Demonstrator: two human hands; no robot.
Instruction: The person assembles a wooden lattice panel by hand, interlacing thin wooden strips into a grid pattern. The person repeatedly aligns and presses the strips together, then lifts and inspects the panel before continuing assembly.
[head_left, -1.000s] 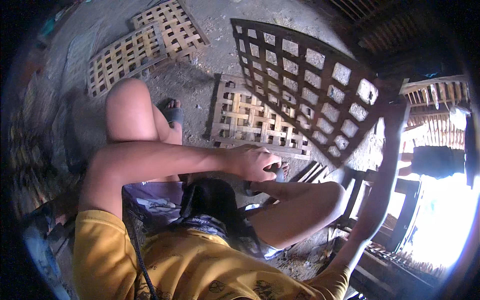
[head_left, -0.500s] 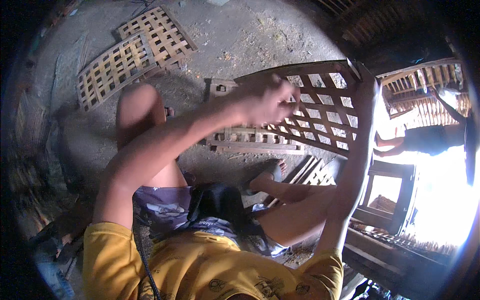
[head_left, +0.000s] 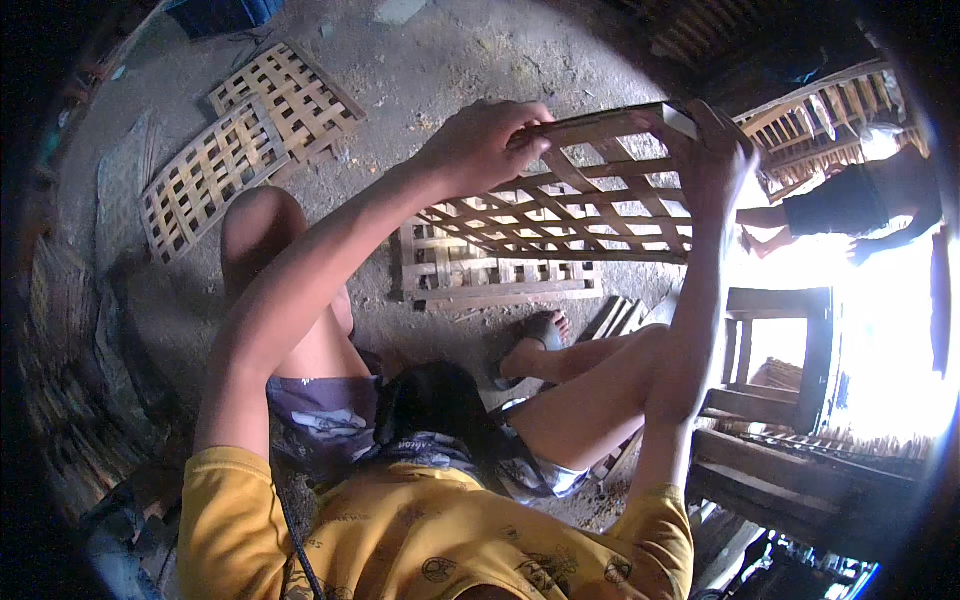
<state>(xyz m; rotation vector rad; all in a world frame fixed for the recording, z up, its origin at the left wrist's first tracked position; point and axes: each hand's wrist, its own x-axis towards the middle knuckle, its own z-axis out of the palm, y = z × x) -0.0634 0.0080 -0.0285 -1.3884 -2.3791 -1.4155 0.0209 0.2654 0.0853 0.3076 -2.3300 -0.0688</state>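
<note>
A wood-framed lattice panel of woven strips (head_left: pixel 590 190) is held up in front of me, tilted, its framed long edge uppermost. My left hand (head_left: pixel 492 147) has its fingers curled on the left end of that top edge. At the opposite end, my right hand (head_left: pixel 712 160) grips the frame's corner, with the thumb side partly hidden. Behind and below the held panel, another lattice panel (head_left: pixel 500 293) lies on the ground, partly covered from sight by it.
Two more lattice panels (head_left: pixel 285 100) overlap on the dirt floor at the far left. A blue container (head_left: pixel 222 15) sits beyond them. At right are a wooden frame stand (head_left: pixel 815 360) and another person (head_left: pixel 850 200). My bent knees flank the work.
My left hand, blurred in front of the panel before, has moved up and left onto its top edge. The panel has tilted, and my right hand shifted slightly left at its corner.
</note>
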